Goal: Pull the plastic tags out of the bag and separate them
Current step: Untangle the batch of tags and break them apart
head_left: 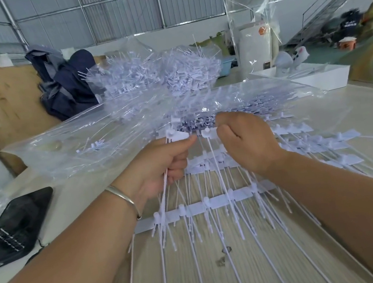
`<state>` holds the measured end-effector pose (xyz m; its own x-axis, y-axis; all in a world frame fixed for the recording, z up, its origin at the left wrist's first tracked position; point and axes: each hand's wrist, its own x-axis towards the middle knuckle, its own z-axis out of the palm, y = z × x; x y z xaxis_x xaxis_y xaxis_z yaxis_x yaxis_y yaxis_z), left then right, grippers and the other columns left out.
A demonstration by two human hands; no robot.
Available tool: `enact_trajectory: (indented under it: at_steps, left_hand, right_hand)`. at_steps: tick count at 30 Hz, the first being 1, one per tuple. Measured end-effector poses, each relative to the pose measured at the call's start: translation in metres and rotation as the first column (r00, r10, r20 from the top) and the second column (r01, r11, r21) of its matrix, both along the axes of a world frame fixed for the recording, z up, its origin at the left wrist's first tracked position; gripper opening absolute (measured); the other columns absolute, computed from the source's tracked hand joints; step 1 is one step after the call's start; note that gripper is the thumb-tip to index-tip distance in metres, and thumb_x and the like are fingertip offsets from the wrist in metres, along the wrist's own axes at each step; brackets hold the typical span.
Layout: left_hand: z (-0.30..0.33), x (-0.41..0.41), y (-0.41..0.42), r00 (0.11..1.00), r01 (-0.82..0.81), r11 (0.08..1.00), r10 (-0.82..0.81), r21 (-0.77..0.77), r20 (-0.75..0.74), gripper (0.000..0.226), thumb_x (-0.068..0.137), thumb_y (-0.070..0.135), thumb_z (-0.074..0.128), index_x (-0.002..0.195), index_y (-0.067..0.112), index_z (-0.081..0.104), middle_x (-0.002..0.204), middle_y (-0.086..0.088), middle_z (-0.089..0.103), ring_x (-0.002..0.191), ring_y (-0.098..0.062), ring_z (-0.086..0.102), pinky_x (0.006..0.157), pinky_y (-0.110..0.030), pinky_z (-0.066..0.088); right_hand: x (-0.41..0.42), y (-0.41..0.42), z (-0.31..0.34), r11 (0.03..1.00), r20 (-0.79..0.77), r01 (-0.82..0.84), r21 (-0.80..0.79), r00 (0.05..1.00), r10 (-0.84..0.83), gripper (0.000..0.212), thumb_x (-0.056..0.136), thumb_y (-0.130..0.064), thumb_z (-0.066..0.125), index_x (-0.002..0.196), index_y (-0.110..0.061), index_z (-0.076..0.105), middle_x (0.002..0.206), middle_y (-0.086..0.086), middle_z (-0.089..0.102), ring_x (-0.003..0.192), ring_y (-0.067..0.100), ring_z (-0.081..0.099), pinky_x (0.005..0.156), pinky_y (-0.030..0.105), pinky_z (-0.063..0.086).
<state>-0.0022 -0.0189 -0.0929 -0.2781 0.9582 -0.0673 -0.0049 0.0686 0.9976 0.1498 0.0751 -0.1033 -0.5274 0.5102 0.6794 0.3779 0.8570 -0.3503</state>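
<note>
Wood-grain table (204,275); both hands pinch white tags (177,136) (thin-stemmed)

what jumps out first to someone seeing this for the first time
The two hands at centre: the left hand grips a bunch of white tags, and the right hand pinches the next tag beside it. Below them a joined strip of tags lies across the wooden table. Behind sits a clear bag heaped with more tags.
</note>
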Motion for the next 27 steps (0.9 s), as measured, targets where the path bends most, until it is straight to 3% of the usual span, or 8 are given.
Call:
enact_trajectory:
  at_steps: [3, 7, 16, 19, 24, 27]
  left_hand:
    - [0.0005, -0.0026, 0.0021, 0.988, -0.027, 0.999, 0.03, -0.026, 0.153, 0.034, 0.089, 0.036, 0.062, 0.07, 0.023, 0.038, 0.049, 0.008, 0.032, 0.037, -0.005, 0.027, 0.032, -0.015, 0.024]
    - [-0.0019, 0.0005, 0.0015, 0.989, 0.007, 0.995, 0.008, -0.098, 0.147, 0.04, 0.092, 0.047, 0.053, 0.067, 0.018, 0.044, 0.053, 0.002, 0.049, 0.037, -0.008, 0.044, 0.034, -0.014, 0.033]
    - [-0.0048, 0.0031, 0.0002, 0.983, 0.141, 0.985, -0.128, -0.095, 0.131, 0.04, 0.096, 0.047, 0.045, 0.069, 0.018, 0.043, 0.058, 0.005, 0.043, 0.038, -0.004, 0.033, 0.031, -0.013, 0.027]
    - [-0.0053, 0.0012, 0.001, 0.984, 0.132, 0.99, -0.124, -0.057, 0.128, 0.037, 0.093, 0.046, 0.049, 0.071, 0.017, 0.045, 0.06, 0.005, 0.038, 0.042, -0.004, 0.026, 0.03, -0.012, 0.02]
    - [-0.0032, 0.0019, 0.001, 0.995, 0.087, 0.996, -0.087, 0.012, 0.053, 0.034, 0.072, 0.05, 0.069, 0.077, 0.019, 0.055, 0.059, 0.007, 0.033, 0.048, -0.005, 0.021, 0.031, -0.012, 0.018]
    - [-0.0028, 0.0042, -0.0026, 0.991, 0.136, 0.99, -0.136, 0.024, -0.004, 0.023, 0.062, 0.046, 0.077, 0.06, 0.026, 0.064, 0.062, 0.006, 0.022, 0.048, -0.005, 0.017, 0.033, -0.013, 0.016]
  right_hand:
    - [0.0006, 0.0011, -0.0008, 1.0, 0.001, 0.003, 0.008, 1.0, -0.003, 0.021, 0.08, -0.022, 0.025, 0.06, -0.016, 0.029, 0.054, 0.0, 0.032, 0.054, 0.022, 0.034, 0.054, 0.034, 0.017]
    - [0.0021, -0.0012, 0.0002, 0.995, -0.037, -0.095, 0.012, 0.995, 0.095, 0.023, 0.082, -0.018, 0.027, 0.068, -0.006, 0.041, 0.051, 0.0, 0.032, 0.052, 0.03, 0.038, 0.057, 0.031, 0.02]
    - [0.0005, -0.0028, -0.0014, 0.996, -0.016, -0.084, -0.009, 0.996, 0.084, 0.019, 0.081, -0.018, 0.031, 0.084, -0.008, 0.047, 0.05, -0.004, 0.038, 0.051, 0.023, 0.042, 0.053, 0.035, 0.032]
    - [0.0, -0.0025, -0.0016, 0.996, -0.018, -0.089, -0.008, 0.996, 0.089, 0.014, 0.084, -0.012, 0.036, 0.086, -0.008, 0.049, 0.051, -0.003, 0.041, 0.051, 0.022, 0.043, 0.053, 0.034, 0.034]
    - [0.0003, -0.004, 0.0002, 0.996, -0.024, -0.093, 0.014, 0.995, 0.093, 0.027, 0.08, -0.019, 0.031, 0.088, -0.006, 0.052, 0.055, 0.0, 0.045, 0.055, 0.024, 0.046, 0.056, 0.037, 0.037]
    - [0.0, -0.0036, -0.0001, 0.994, -0.025, -0.109, -0.008, 0.994, 0.109, 0.029, 0.08, -0.02, 0.03, 0.09, -0.006, 0.053, 0.054, -0.002, 0.042, 0.054, 0.023, 0.044, 0.057, 0.037, 0.037]
